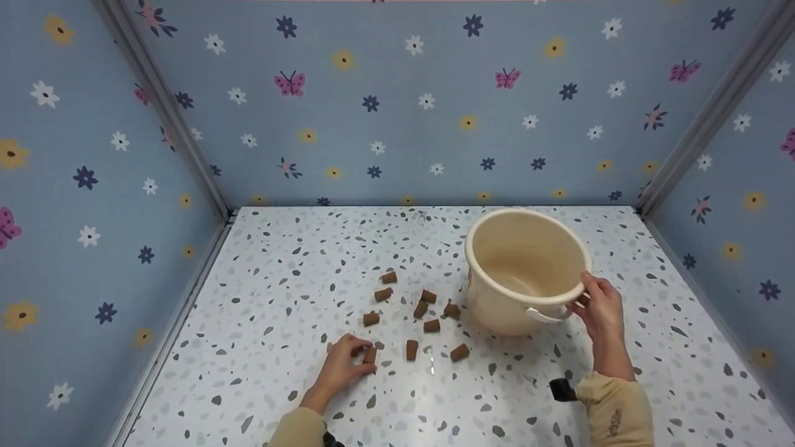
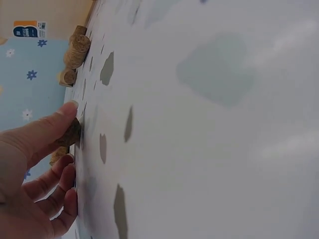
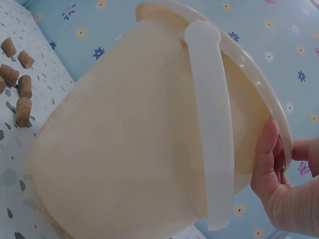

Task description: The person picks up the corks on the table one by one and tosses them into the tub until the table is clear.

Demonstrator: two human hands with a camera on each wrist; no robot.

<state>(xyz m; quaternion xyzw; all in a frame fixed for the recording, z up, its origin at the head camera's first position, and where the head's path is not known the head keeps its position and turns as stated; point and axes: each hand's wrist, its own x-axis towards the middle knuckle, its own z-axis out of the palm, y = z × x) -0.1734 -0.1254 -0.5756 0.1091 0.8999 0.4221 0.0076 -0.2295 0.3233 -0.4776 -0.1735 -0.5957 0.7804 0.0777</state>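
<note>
My left hand (image 1: 340,366) is low over the table and pinches a brown cork (image 1: 370,355) between thumb and forefinger. In the left wrist view the thumb overlaps that cork (image 2: 75,132), while the other fingers bend beside the tabletop. Several more corks (image 1: 431,326) lie scattered between this hand and a cream plastic bucket (image 1: 497,310). My right hand (image 1: 604,310) grips the bucket's rim at its right side, thumb on one face and fingers on the other. The bucket's white handle (image 3: 209,119) hangs down along its outer wall. No corks show inside the bucket.
The speckled white table (image 1: 261,298) is enclosed by blue flowered panels (image 1: 397,124) at the back and both sides. Grey metal posts (image 1: 714,99) stand at the rear corners. A black strap piece (image 1: 563,390) sits at my right sleeve.
</note>
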